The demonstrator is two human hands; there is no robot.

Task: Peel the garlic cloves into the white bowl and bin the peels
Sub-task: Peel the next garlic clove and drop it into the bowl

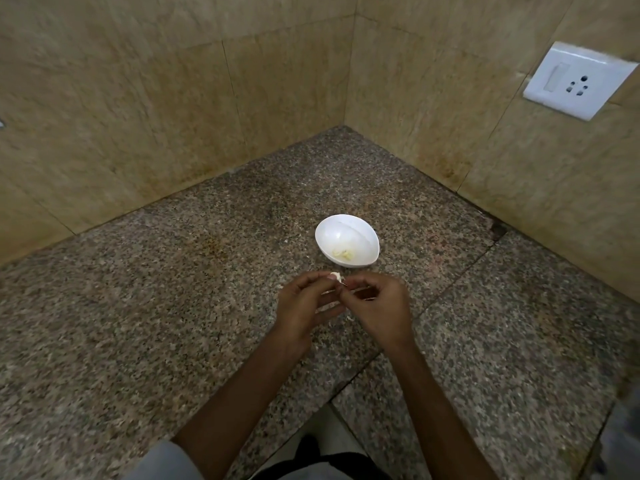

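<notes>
The countertop (pixel 173 306) fills a corner where 2 walls meet at the far centre: the left wall (pixel 138 116) and the right wall (pixel 450 116). A switch-and-socket plate (pixel 580 81) sits on the right wall, far right, well above the countertop. The bowl (pixel 337 233) stands on the countertop right of centre, with peeled cloves (pixel 343 253) in its near part. Just near of the bowl, the left hand (pixel 304 306) and right hand (pixel 375 306) meet at the fingertips, pinching a garlic clove (pixel 334 275) between them. Scraps of peel (pixel 350 318) lie under the hands.

No readable text, label, brand or number shows on anything here
</notes>
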